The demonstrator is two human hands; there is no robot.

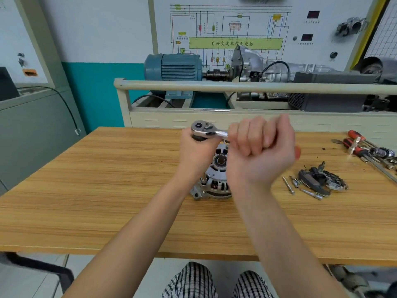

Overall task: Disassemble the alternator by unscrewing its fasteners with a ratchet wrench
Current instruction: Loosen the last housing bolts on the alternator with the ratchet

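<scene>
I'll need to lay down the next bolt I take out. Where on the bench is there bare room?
Bare wood lies left of the alternator out to the table edge, and along the near edge. The right is crowded: removed parts, loose bolts and screwdrivers.

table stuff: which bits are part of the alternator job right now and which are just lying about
In use: alternator, ratchet wrench, left hand, right hand.
Lying about: removed black part, loose bolts, red-handled screwdrivers.
</scene>
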